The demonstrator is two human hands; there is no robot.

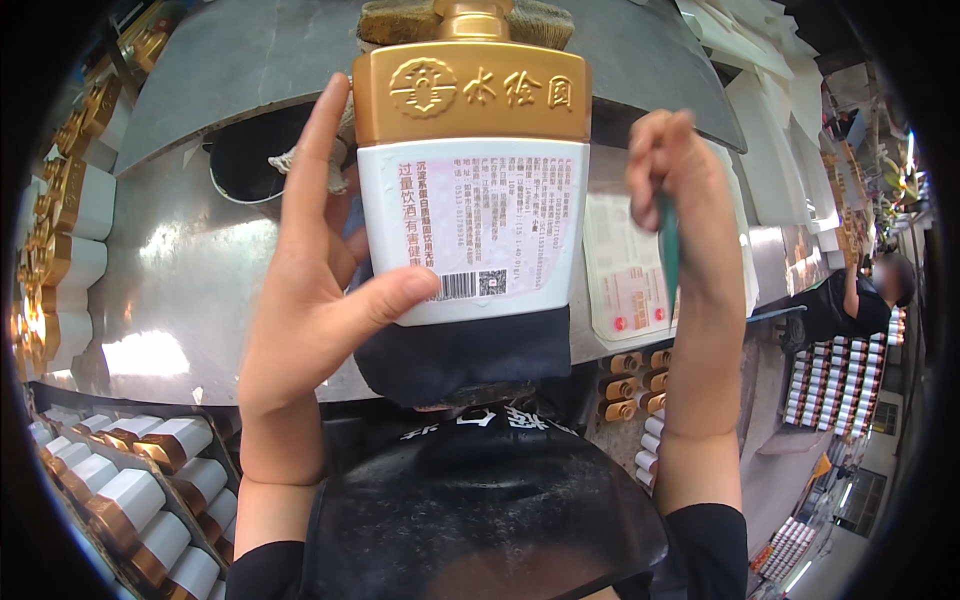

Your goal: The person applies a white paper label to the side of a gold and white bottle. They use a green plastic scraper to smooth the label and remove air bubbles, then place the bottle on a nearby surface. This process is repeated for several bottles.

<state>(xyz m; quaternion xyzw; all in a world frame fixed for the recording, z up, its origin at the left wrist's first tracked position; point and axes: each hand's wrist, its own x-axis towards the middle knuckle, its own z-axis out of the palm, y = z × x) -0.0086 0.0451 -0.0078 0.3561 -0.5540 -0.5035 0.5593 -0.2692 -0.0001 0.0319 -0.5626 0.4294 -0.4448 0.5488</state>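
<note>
A flat-sided bottle (470, 225), white below with a gold shoulder and neck, stands in front of me with a printed label on its face. My left hand (325, 260) grips its left side; the thumb presses the label's lower left corner and some fingers go out of sight behind the bottle. Under the bottle's base lies a dark padded block (470, 355). To the right of the bottle, apart from it, my right hand (672, 165) is raised with curled fingers around a thin green pointed tool (669, 250). Motion blurs this hand, and the tool's exact kind is unclear.
A stack of printed label sheets (625, 285) lies on the metal table (170, 300) at right. Behind the bottle are a dark bowl (240, 160) with a whitish cloth and a brownish pad (545, 25). Gold-and-white bottles (130, 495) crowd the left; a person (845, 310) works far right.
</note>
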